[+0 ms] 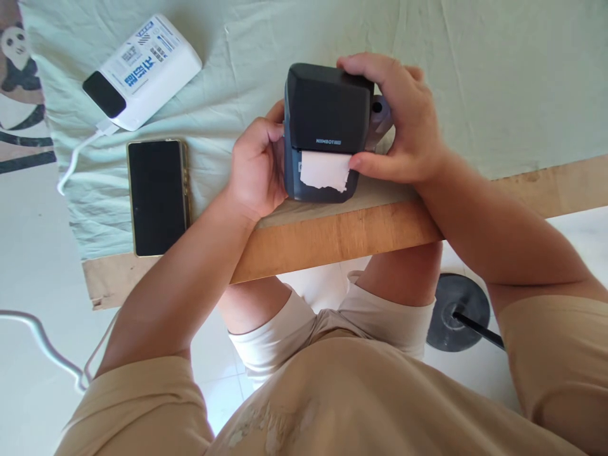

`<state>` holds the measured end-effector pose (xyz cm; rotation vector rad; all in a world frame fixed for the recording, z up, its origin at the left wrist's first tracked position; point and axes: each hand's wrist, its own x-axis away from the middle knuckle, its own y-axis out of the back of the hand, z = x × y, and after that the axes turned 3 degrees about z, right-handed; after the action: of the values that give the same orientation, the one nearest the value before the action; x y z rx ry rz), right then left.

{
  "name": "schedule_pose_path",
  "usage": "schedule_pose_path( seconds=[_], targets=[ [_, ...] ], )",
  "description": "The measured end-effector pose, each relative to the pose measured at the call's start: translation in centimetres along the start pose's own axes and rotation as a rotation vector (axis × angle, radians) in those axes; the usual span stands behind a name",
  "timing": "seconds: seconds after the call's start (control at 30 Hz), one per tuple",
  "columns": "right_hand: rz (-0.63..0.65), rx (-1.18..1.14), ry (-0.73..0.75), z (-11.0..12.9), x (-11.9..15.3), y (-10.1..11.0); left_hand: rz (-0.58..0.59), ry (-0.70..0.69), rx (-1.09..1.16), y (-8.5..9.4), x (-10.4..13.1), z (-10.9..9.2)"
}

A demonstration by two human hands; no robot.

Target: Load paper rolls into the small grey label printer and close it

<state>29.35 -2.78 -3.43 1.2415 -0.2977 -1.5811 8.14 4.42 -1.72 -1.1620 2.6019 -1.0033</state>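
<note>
A black label printer marked NIIMBOT is held over the near part of the table, its lid down. A torn-edged strip of white paper sticks out of its front slot. My left hand grips the printer's left side, the fingers partly hidden behind it. My right hand is closed round the right side: fingertips touch the top edge and the thumb lies at the strip's right edge. Between that palm and the printer shows a greyish part with a dark round spot; I cannot tell what it is.
A white power bank with a plugged-in white cable lies at the upper left. Nearer is a phone, its screen dark. A pale green cloth covers the wooden-edged table. A round black base stands on the floor.
</note>
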Motion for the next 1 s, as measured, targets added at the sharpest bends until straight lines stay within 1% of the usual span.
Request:
schedule_pose_path(
  seconds=[0.1, 0.17, 0.23, 0.33, 0.4, 0.47, 0.53, 0.6, 0.67, 0.7, 0.77, 0.83, 0.93, 1.0],
  targets=[
    [-0.019, 0.006, 0.052, -0.2, -0.1, 0.1, -0.009, -0.013, 0.012, -0.7, 0.3, -0.3],
    [-0.103, 0.001, 0.135, -0.6, -0.3, 0.0, 0.009, 0.028, 0.02, -0.8, 0.3, -0.5],
    [-0.257, -0.005, 0.186, -1.3, -0.7, -0.4, 0.049, 0.079, 0.015, -0.5, 0.3, -0.6],
    [-0.527, -0.08, 0.107, -2.2, -1.6, -1.3, 0.083, 0.093, -0.022, 0.1, 0.3, -0.5],
    [-0.685, -0.16, 0.077, -2.5, -2.4, -2.1, 0.066, 0.091, -0.066, 0.3, 0.4, -0.2],
    [-0.806, -0.199, 0.099, -2.6, -3.0, -2.8, 0.031, 0.097, -0.126, 0.1, 0.4, 0.1],
    [-0.85, -0.162, 0.072, -2.3, -3.3, -3.1, -0.007, 0.085, -0.172, -0.2, 0.4, 0.3],
    [-0.805, -0.095, -0.012, -1.7, -3.0, -3.0, -0.019, 0.066, -0.175, -0.3, 0.4, 0.5],
    [-0.682, -0.071, -0.097, -0.9, -2.3, -2.4, -0.001, 0.05, -0.151, -0.1, 0.4, 0.5],
    [-0.596, -0.075, -0.128, -0.6, -2.0, -2.0, 0.022, 0.05, -0.133, 0.1, 0.4, 0.5],
    [-0.469, -0.068, -0.149, 0.1, -1.3, -1.2, 0.075, 0.058, -0.102, 0.3, 0.4, 0.4],
    [-0.393, -0.007, -0.106, 0.4, -0.8, -0.4, 0.105, 0.057, -0.087, 0.3, 0.5, 0.1],
    [-0.259, 0.135, 0.041, 0.6, -0.6, 0.4, 0.107, 0.078, -0.097, -0.1, 0.6, -0.4],
    [-0.14, 0.172, 0.071, 0.7, -0.5, 0.8, 0.11, 0.095, -0.096, -0.4, 0.8, -0.7]
  ],
)
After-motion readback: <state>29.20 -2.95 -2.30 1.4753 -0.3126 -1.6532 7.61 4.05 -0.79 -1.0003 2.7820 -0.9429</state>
